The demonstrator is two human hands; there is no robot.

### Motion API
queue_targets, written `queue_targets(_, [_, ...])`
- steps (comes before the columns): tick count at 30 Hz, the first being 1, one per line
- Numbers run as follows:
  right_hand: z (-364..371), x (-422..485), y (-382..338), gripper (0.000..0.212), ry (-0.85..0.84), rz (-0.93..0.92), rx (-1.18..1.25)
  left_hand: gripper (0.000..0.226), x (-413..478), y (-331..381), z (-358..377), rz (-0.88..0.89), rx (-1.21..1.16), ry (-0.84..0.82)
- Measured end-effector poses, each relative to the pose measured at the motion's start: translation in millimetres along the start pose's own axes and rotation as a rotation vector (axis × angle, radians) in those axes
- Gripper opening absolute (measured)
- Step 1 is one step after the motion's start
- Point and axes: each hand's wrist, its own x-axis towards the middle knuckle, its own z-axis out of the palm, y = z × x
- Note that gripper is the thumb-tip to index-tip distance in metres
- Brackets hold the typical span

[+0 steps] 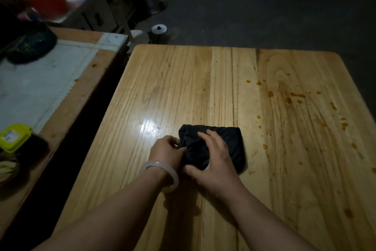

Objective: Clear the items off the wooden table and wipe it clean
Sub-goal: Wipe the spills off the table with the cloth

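The table (183,87) carries only a dark cloth (223,145), which lies on the near-centre boards. Clearing therefore appears complete; wiping is the step in hand.

The left hand (165,149) is at the cloth's left edge. Its fingers (175,141) are curled and pinch that edge, apparently to gather or fold the fabric into a compact pad. A pale bangle (160,173) sits on the left wrist.

The right hand (213,161) lies over the cloth. Its fingers (207,135) are spread across the top and the thumb hooks round the near edge, so the cloth is held down and steady while the left hand adjusts it.

Orange-brown spots (293,96) are scattered over the right half of the table, well apart from the cloth. They are not yet wiped. A glossy patch (148,126) just left of the cloth may be moisture or only lamp glare; which one cannot be told.

A folded pad probably gives a firmer wiping face, which would explain the two-handed grip. The next stroke would need to travel right, toward the spots.
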Motion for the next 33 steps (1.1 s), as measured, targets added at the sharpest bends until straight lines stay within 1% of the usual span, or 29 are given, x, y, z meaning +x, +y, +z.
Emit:
queue_targets(1, [3,-4,1,0.087,-0.008,0.002,-0.083,0.008,-5,3,-2,0.003,-0.075,-0.005])
queue_targets(2, [4,-7,1,0.085,0.013,-0.004,-0.144,0.008,-11,6,-4,0.024,-0.12,-0.006])
queue_targets(3, [4,-9,1,0.078,0.056,-0.012,-0.17,0.011,-16,9,-6,0.06,-0.132,0.0])
queue_targets(6, [-4,-9,-3,0.051,0.187,-0.032,-0.151,0.02,-31,19,-15,0.192,-0.014,0.09])
queue_targets(8, [-13,-9,-7,0.042,0.238,-0.045,-0.115,0.022,-38,26,-22,0.266,0.085,0.171])
queue_targets(9, [-18,-9,-10,0.038,0.251,-0.044,-0.054,0.023,-41,28,-26,0.294,0.113,0.204])
queue_targets(11, [-32,-9,-20,0.03,0.243,-0.035,0.139,0.024,-45,35,-34,0.332,0.12,0.272])
queue_targets(13, [-47,-9,-31,0.025,0.213,-0.049,0.362,0.026,-47,42,-40,0.341,0.077,0.334])
queue_targets(15, [-61,-7,-42,0.026,0.177,-0.07,0.629,0.029,-43,46,-47,0.337,-0.001,0.367])
queue_targets(18, [-74,-5,-51,0.02,0.049,-0.107,0.973,0.031,-42,51,-57,0.337,-0.139,0.402])
queue_targets(20, [-76,-4,-55,0.028,-0.093,-0.123,1.077,0.029,-45,54,-62,0.363,-0.264,0.396])
queue_targets(22, [-76,-6,-60,0.029,-0.237,-0.144,1.062,0.029,-50,57,-63,0.362,-0.482,0.3])
queue_targets(24, [-75,-6,-67,0.028,-0.331,-0.146,1.014,0.027,-57,58,-62,0.299,-0.705,0.115])
queue_targets(25, [-74,-5,-70,0.03,-0.34,-0.145,0.984,0.026,-60,57,-60,0.255,-0.785,0.013])
queue_targets(27, [-74,-3,-75,0.033,-0.272,-0.151,0.88,0.027,-65,56,-56,0.182,-0.873,-0.15])
queue_targets(30, [-71,-4,-79,0.027,-0.089,-0.215,0.558,0.029,-68,57,-52,0.093,-0.942,-0.269])
queue_targets(31, [-69,-5,-78,0.026,-0.026,-0.217,0.45,0.041,-68,56,-52,0.077,-0.945,-0.31])
queue_targets(33, [-68,-7,-77,0.025,0.039,-0.188,0.367,0.063,-69,56,-53,0.08,-0.932,-0.403])
